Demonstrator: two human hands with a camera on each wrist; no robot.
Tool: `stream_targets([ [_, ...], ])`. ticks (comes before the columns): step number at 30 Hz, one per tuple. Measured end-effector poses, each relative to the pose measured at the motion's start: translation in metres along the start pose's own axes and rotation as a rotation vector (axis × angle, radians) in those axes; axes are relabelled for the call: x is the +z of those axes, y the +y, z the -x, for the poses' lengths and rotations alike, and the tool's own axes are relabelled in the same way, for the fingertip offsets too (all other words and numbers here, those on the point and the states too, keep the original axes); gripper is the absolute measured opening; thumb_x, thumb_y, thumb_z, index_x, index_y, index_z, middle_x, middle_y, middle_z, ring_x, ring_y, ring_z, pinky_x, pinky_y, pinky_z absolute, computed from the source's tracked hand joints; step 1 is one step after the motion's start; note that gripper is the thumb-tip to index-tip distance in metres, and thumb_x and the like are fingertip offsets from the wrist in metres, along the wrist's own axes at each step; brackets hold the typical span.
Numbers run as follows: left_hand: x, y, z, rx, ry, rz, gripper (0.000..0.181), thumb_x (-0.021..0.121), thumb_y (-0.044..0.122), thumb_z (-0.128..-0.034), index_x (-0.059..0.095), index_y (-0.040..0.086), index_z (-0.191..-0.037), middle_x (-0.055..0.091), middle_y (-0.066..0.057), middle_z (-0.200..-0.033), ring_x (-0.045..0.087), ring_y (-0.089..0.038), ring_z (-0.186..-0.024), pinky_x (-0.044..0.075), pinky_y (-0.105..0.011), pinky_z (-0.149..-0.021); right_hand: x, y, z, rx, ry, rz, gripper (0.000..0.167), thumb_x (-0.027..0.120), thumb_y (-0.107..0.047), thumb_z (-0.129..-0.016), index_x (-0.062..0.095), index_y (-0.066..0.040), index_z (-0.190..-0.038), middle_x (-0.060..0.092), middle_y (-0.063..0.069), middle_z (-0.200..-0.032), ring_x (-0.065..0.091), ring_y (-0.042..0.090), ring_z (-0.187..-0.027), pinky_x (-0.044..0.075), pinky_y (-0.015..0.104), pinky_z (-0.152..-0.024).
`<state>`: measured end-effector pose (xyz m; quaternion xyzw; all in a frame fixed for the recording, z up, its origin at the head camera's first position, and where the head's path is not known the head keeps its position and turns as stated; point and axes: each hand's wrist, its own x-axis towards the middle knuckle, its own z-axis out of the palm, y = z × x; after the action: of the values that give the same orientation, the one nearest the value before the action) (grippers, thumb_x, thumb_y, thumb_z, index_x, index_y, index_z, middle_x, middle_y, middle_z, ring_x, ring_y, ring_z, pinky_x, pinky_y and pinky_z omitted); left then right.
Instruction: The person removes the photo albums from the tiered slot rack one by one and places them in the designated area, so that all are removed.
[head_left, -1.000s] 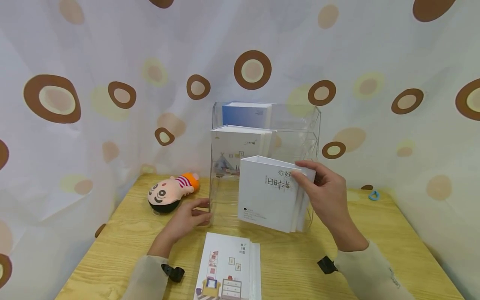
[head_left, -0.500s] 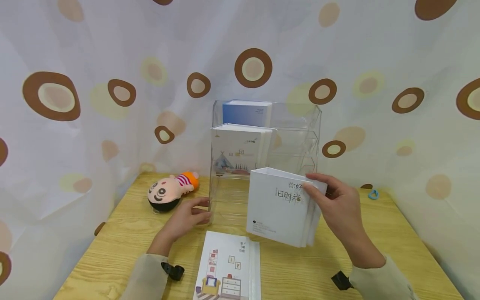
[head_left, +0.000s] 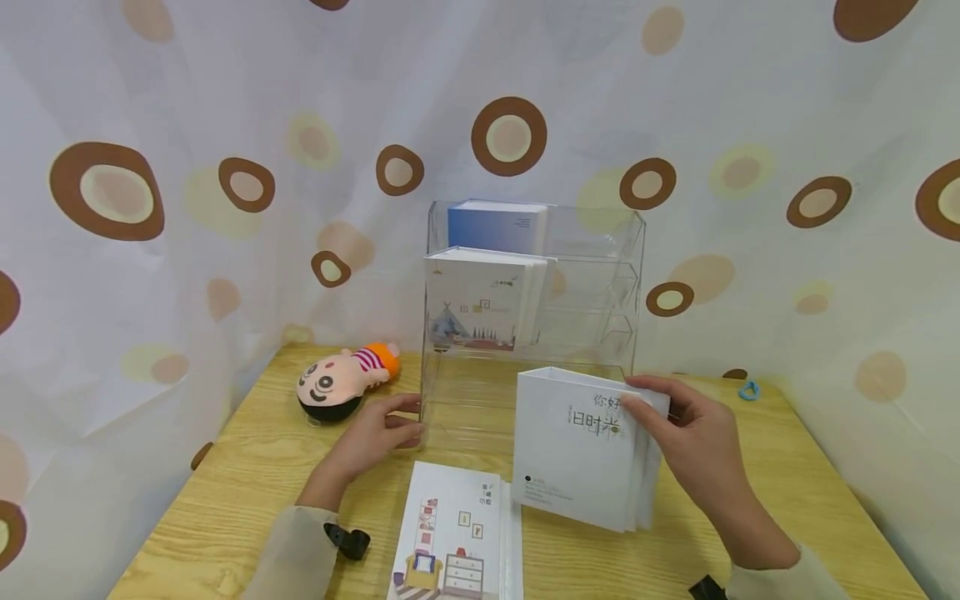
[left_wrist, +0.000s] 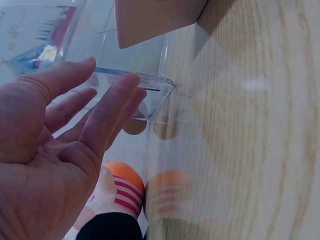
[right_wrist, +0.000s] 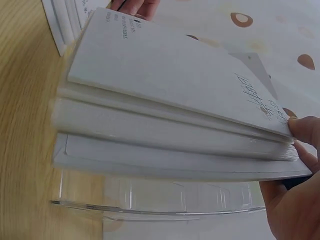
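My right hand pinches the upper right corner of a white photo album with dark lettering. Thumb in front and fingers behind, it holds the album upright and slightly fanned in front of the clear rack. In the right wrist view the album's page edges show between its covers. My left hand is at the rack's lower left edge, fingers extended and loosely spread; the left wrist view shows the fingers beside the clear corner, contact hard to tell. Another white album with a furniture drawing lies on the table.
The tiered rack holds a blue-covered album at the top and a white album with a tent drawing below it. A plush doll lies left of the rack. A small blue heart-shaped ring sits at the table's right back.
My right hand has brought the white album down, rightward and nearer, away from the rack. My left hand stays at the rack's left edge, and the album on the table has not moved.
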<state>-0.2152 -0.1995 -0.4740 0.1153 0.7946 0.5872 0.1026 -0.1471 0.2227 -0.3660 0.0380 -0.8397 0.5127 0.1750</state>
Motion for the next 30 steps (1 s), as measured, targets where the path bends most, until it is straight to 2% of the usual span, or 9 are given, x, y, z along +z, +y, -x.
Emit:
stream_targets([
  [7,0.0,-0.001,0.001,0.0,0.001,0.003,0.057,0.072,0.007,-0.1094,0.052,-0.006,-0.162,0.059,-0.032,-0.156,0.074,-0.041,-0.131,0.071,-0.04,-0.101,-0.006,0.013,0.007,0.09,-0.029,0.059,0.035,0.087,-0.025,-0.101,0.082,-0.008,-0.132,0.075,-0.018,-0.087,0.067,0.002,-0.077,0.062,0.021,-0.062],
  [11,0.0,-0.003,0.0,-0.002,0.003,0.004,0.057,0.072,0.007,-0.1094,0.053,-0.006,-0.161,0.059,-0.031,-0.157,0.074,-0.039,-0.13,0.071,-0.04,-0.1,-0.007,0.02,0.01,0.144,-0.055,0.053,0.039,0.087,-0.025,-0.101,0.081,-0.008,-0.135,0.075,-0.018,-0.09,0.066,0.002,-0.079,0.063,0.022,-0.063],
  [15,0.0,-0.003,-0.001,-0.004,0.008,0.009,0.056,0.072,0.008,-0.1093,0.054,-0.005,-0.161,0.059,-0.03,-0.157,0.074,-0.037,-0.13,0.071,-0.039,-0.1,-0.007,0.023,0.014,0.165,-0.075,0.058,0.039,0.087,-0.026,-0.101,0.081,-0.008,-0.135,0.075,-0.017,-0.092,0.065,0.002,-0.081,0.062,0.021,-0.064],
  [20,0.0,-0.004,-0.003,0.0,0.006,0.003,0.055,0.072,0.007,-0.1094,0.054,-0.004,-0.161,0.059,-0.031,-0.157,0.075,-0.037,-0.129,0.071,-0.038,-0.1,-0.009,0.029,0.018,0.188,-0.107,0.094,0.039,0.087,-0.031,-0.101,0.082,-0.009,-0.132,0.073,-0.008,-0.087,0.062,0.004,-0.075,0.058,0.023,-0.059],
  [23,0.0,-0.004,-0.004,0.008,0.003,0.002,0.056,0.072,0.008,-0.1097,0.053,-0.005,-0.161,0.059,-0.031,-0.157,0.074,-0.038,-0.13,0.071,-0.037,-0.1,-0.01,0.034,0.019,0.238,-0.121,0.076,0.042,0.087,-0.033,-0.101,0.082,-0.007,-0.133,0.072,-0.006,-0.085,0.062,0.006,-0.073,0.058,0.024,-0.058],
  [30,0.0,-0.002,-0.003,0.01,0.006,-0.004,0.055,0.071,0.007,-0.1095,0.054,-0.005,-0.161,0.06,-0.032,-0.157,0.075,-0.038,-0.129,0.071,-0.035,-0.099,-0.007,0.047,0.016,0.418,-0.157,-0.032,0.046,0.091,-0.031,-0.098,0.081,-0.005,-0.135,0.072,-0.01,-0.087,0.066,0.007,-0.076,0.061,0.025,-0.063],
])
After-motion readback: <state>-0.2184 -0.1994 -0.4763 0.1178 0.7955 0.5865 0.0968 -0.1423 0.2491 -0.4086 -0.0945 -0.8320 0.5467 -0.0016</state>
